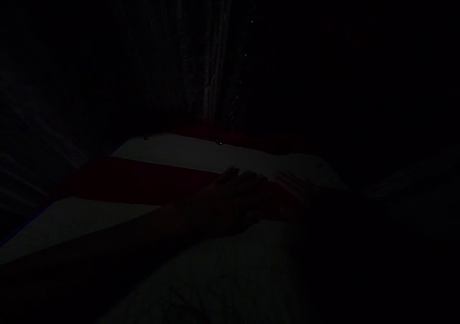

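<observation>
The left hand (233, 197) and right hand (300, 190) are laid flat, grip wide and empty, on the red stripe of a striped cloth (201, 156), judged already largely spread beneath the grip, any creases left being lost in darkness.

- A pale hanging fabric (201, 75) with vertical folds fills the back of the view, up the middle of the frame; it may be a curtain, though the scene is too dark to be sure.
- A line of tiny bright specks (247, 36) runs down just right of those folds.
- A small shiny object (219, 142) sits at the foot of the fabric.
- A thin blue edge (21, 227) slants along the lower left.
- Faint pale streaks (36, 142) show at the far left.
</observation>
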Tool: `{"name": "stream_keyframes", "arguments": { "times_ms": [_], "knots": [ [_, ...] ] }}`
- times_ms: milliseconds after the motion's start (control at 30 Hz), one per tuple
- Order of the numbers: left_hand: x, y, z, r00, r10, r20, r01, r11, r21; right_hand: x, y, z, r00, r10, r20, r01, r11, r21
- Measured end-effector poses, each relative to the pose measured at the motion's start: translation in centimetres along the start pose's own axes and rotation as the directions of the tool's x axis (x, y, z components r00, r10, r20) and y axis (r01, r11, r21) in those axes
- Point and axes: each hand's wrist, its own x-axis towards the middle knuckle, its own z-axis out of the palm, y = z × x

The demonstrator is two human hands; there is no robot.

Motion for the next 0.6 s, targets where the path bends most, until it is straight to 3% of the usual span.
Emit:
{"name": "stream_keyframes", "arguments": {
  "times_ms": [100, 133, 267, 367, 500, 600],
  "knots": [
    [0.1, -0.1, 0.2, 1.000, 0.011, -0.015, -0.011, 1.000, -0.001, -0.1, 2.3, 0.2, 0.991, 0.017, 0.134, -0.012, 0.999, -0.037],
    [0.1, -0.1, 0.3, 1.000, 0.016, -0.022, -0.016, 1.000, 0.003, 0.1, 2.3, 0.1, 0.993, 0.014, 0.119, -0.010, 0.999, -0.039],
    [0.2, 0.0, 0.6, 1.000, 0.004, -0.026, -0.004, 1.000, 0.019, 1.4, -1.0, -0.3, 0.996, -0.010, -0.089, 0.010, 1.000, -0.004],
    [0.3, 0.2, 0.4, 1.000, -0.012, 0.008, 0.012, 1.000, 0.021, 1.4, -2.2, -0.4, 0.993, -0.115, 0.010, 0.114, 0.993, 0.020],
    [0.3, 0.2, -0.1, 0.999, -0.017, 0.037, 0.017, 1.000, 0.009, 0.3, -0.4, -0.2, 0.999, 0.035, 0.021, -0.036, 0.999, 0.019],
    [0.2, 0.2, -0.1, 1.000, -0.011, 0.024, 0.011, 1.000, -0.007, 0.3, 0.0, -0.2, 0.998, 0.057, 0.041, -0.058, 0.998, 0.029]
  ]
}}
